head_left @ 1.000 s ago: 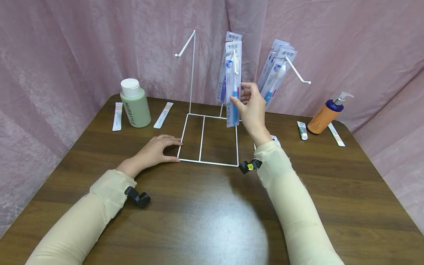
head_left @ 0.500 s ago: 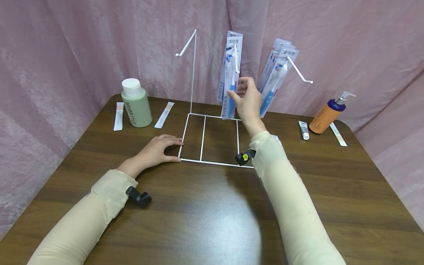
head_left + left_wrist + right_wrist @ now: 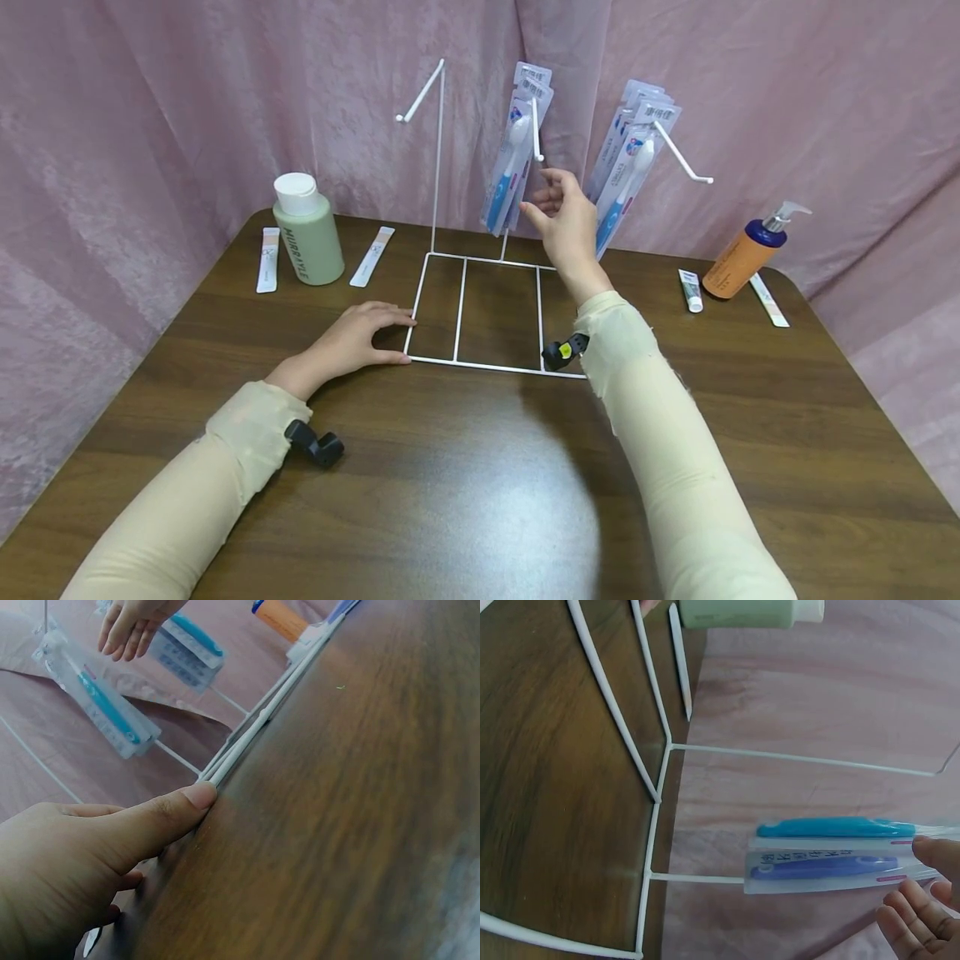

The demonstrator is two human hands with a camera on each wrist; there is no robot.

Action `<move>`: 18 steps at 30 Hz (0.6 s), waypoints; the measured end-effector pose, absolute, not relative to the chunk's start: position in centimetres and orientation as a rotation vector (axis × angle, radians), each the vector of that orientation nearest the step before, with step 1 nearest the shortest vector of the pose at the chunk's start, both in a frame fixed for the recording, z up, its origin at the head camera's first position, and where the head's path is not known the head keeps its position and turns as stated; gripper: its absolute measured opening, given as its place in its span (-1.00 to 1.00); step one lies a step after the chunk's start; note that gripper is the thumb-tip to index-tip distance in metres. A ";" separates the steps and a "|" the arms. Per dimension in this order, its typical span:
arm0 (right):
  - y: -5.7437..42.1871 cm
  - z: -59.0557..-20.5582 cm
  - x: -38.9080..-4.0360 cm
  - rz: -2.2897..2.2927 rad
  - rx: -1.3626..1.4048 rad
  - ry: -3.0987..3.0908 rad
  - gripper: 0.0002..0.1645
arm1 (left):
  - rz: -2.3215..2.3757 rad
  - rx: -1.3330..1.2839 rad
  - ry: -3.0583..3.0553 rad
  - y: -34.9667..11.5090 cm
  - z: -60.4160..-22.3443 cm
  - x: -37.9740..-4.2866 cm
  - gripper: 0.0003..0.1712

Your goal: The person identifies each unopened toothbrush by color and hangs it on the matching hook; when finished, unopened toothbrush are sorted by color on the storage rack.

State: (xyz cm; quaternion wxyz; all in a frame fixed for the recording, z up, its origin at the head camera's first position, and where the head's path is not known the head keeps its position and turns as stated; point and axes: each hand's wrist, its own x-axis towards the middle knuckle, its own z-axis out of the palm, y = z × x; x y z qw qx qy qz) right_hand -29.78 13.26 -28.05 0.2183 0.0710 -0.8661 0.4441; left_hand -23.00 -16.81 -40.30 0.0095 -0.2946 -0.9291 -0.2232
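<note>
I saw the left hand touching the white wire rack at its base; the right hand, fingers bent, was just beside the toothbrush packs on the middle hook. Further packs hung on the right hook. A green MURRAYLE bottle stood far left.

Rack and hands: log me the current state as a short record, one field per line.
Left hand: touching the rack at its front left corner
Right hand: beside the middle packs, gripping none; contact unclear
Left hook: bare
Middle hook: toothbrush packs, at least two
Right hook: several toothbrush packs
Left of rack: green bottle, two sachets
Right of rack: tube, orange pump bottle, one sachet
</note>
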 end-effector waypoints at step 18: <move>16.0 -26.6 -25.9 1.109 0.335 -2.492 -0.38 | -0.705 -0.922 -2.898 -16.8 -40.2 -23.0 -0.33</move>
